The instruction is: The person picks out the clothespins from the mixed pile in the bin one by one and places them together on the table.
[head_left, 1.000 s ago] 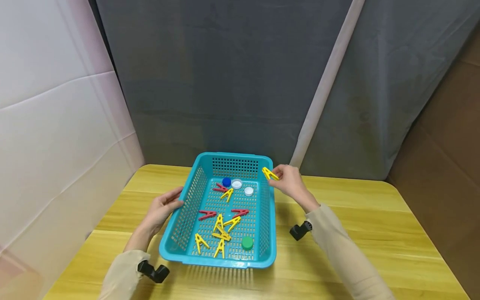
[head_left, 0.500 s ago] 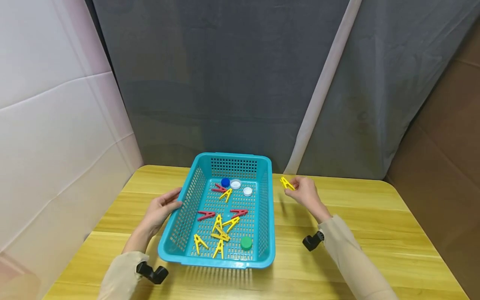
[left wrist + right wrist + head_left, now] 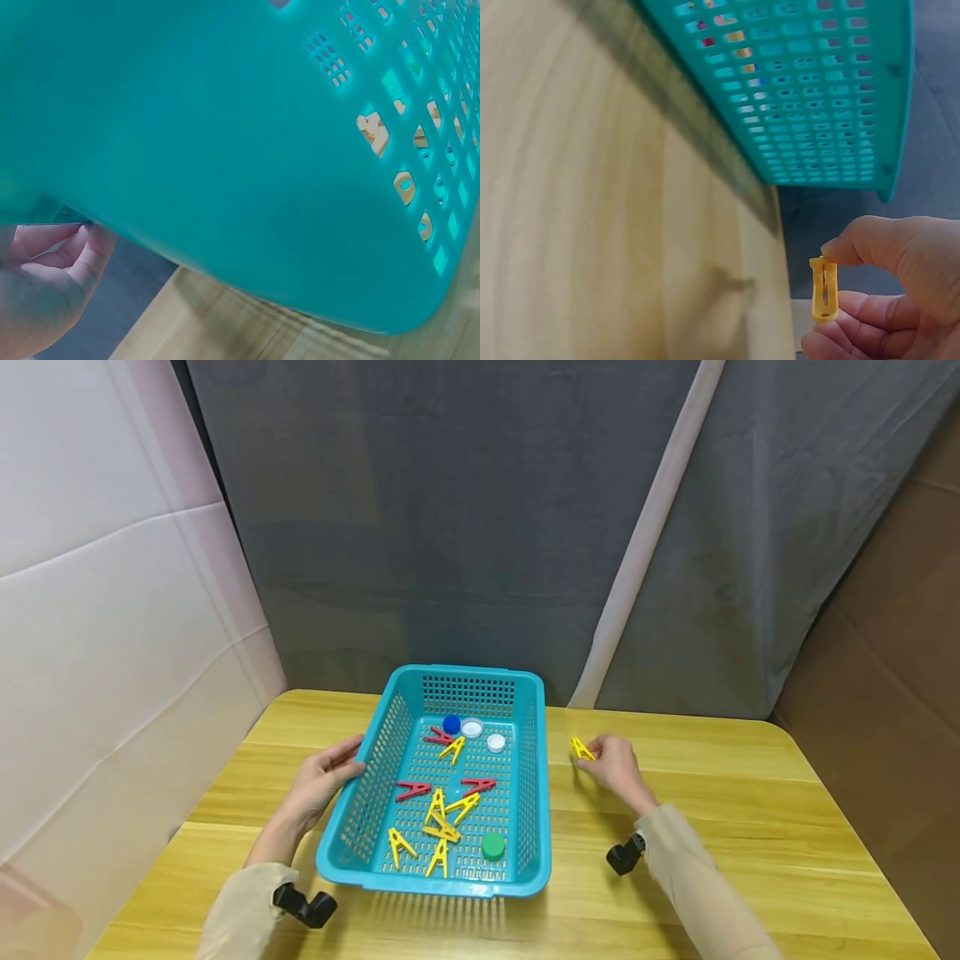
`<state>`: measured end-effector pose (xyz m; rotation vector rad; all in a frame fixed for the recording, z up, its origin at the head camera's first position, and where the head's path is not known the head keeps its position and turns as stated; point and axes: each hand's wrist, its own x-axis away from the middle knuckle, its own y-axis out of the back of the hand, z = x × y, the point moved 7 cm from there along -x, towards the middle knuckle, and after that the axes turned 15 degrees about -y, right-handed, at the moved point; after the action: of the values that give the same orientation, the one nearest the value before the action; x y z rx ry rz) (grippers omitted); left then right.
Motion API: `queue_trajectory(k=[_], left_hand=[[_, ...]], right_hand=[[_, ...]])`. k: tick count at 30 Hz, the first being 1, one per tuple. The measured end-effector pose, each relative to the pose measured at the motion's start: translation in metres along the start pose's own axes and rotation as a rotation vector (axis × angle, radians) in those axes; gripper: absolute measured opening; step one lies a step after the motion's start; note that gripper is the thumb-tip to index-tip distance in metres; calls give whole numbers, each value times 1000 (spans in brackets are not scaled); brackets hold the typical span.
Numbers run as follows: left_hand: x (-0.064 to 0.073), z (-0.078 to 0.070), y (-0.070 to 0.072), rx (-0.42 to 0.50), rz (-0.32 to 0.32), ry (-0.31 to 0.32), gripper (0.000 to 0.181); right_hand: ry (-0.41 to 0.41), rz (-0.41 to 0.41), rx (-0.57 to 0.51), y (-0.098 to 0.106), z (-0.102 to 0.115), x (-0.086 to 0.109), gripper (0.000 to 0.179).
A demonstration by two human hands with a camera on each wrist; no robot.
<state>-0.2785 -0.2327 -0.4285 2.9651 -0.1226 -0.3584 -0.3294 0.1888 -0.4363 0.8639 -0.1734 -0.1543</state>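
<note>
Yellow clothespin (image 3: 831, 291) is slotted, angular; right hand (image 3: 615, 768) pinches it, right of turquoise basket (image 3: 427, 885). Left hand (image 3: 318, 782) grips the basket's left side. Basket contains six yellow clothespins (image 3: 444, 832), three red clothespins (image 3: 424, 789), blue cap (image 3: 451, 725), green cap (image 3: 493, 847), two white caps (image 3: 496, 743).

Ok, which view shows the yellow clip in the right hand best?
The right wrist view: the yellow clip shows largest there, pinched by the right hand. The head view shows it small, from another angle; the left wrist view doesn't show it.
</note>
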Motion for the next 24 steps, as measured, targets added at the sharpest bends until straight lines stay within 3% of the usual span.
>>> queue_trajectory(k=[14, 24], left_hand=[[1, 0, 0, -1, 9, -5, 57], [1, 0, 1, -5, -1, -7, 57]], right_hand=[[-140, 34, -14, -19, -19, -1, 23], [-126, -21, 7, -20, -18, 2, 21]])
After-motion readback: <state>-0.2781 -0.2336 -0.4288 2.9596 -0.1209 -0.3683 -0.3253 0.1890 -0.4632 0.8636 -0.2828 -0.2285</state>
